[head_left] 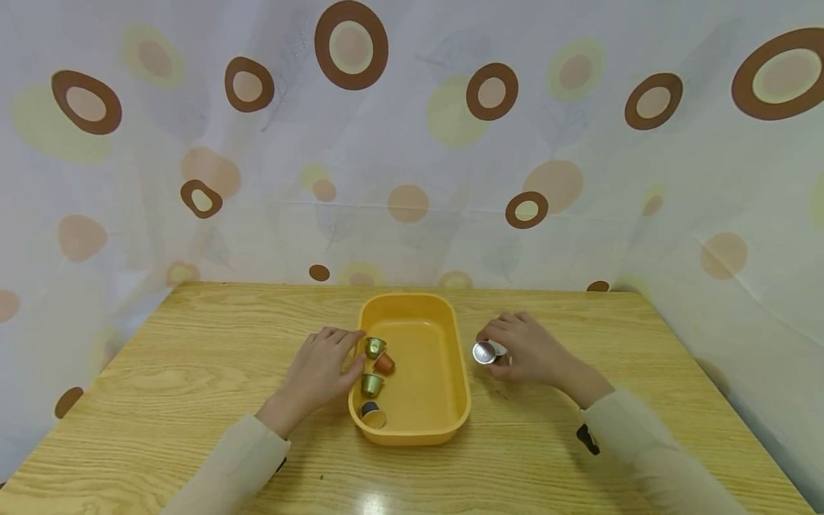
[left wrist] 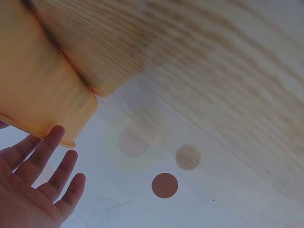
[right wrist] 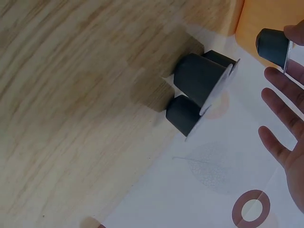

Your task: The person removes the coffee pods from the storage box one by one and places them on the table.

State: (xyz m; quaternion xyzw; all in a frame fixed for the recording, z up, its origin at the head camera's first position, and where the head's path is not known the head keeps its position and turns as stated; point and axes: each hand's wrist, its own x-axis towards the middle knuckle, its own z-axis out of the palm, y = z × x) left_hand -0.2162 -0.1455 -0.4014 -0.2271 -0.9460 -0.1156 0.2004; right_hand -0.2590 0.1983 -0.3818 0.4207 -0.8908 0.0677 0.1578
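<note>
My right hand point(head_left: 531, 350) is over the table just right of the yellow tray. It pinches a dark coffee capsule point(right wrist: 273, 45) between thumb and fingertip, with the other fingers extended; the head view shows a silver capsule lid point(head_left: 484, 352) at these fingertips. Close to this hand, a group of dark capsules point(right wrist: 197, 78) stands on the table, lids up, mostly hidden by the hand from above. My left hand point(head_left: 322, 365) is at the left rim of the tray point(head_left: 460, 357), its fingers relaxed and spread, holding nothing; the left wrist view shows the fingertips point(left wrist: 58, 132) by the rim.
Along the tray's left side lie a green capsule point(head_left: 375, 347), an orange capsule point(head_left: 385, 363), another green capsule point(head_left: 372, 386) and a black capsule point(head_left: 370, 408) with a gold lid. Behind the wooden table point(head_left: 257, 322) hangs a patterned cloth point(head_left: 412, 143).
</note>
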